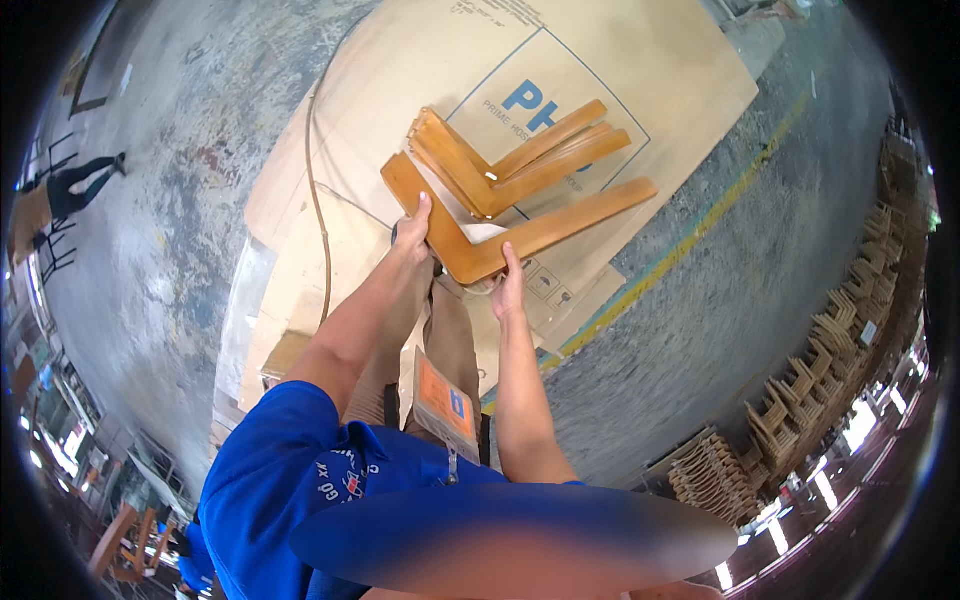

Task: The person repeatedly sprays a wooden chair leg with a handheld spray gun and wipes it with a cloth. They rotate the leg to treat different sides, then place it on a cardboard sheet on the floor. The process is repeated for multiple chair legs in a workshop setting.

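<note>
Pinching glossy brown L-shaped wooden part (575, 222) with fingers of left hand (412, 234) and right hand (509, 290), one limb each, near matching wooden parts (560, 172) on flat tan cardboard sheet (690, 85)

This looks like a furniture workshop or factory floor. A large printed cardboard sheet (390, 75) carries a small group of smooth, varnished L-shaped wooden pieces (565, 155), the sort used as furniture parts. The concrete floor (200, 160) around the cardboard sheet is worn and blotchy, and a yellow line (690, 240) is marked on it along the sheet's right side. Well to the right of the sheet, pale wooden frames (825, 345) stand in a long, close-packed row, with a stack of similar pale wooden parts (712, 475) at its near end. Well left of the sheet is another person (75, 190).
</note>
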Motion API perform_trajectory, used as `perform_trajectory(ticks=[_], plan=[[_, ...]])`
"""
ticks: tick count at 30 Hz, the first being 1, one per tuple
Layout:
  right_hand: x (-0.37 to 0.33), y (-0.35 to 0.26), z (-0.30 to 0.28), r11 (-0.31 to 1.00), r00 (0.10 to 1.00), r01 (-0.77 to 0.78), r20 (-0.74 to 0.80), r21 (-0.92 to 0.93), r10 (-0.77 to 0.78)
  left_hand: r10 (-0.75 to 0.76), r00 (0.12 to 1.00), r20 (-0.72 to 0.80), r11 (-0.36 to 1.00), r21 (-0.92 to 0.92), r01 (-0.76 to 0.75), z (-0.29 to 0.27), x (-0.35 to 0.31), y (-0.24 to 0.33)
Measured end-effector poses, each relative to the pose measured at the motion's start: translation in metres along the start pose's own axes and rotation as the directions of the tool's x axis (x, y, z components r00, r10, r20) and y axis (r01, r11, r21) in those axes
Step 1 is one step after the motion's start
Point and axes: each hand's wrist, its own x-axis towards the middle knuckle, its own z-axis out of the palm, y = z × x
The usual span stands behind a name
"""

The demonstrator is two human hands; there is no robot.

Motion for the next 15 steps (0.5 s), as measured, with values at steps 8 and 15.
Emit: perform_trajectory(ticks=[8,15], plan=[[0.008,0.058,-0.144,0.998,0.884,-0.062,-0.466,-0.033,0.040,0.142,0.981,0.133,0.989,-0.057,-0.135,0.025,0.125,-0.027],[0.034,0.105,-0.175,0.954,0.869,0.160,-0.423,-0.252,-0.258,0.224,0.974,0.038,0.973,0.057,-0.226,0.010,0.192,-0.060]])
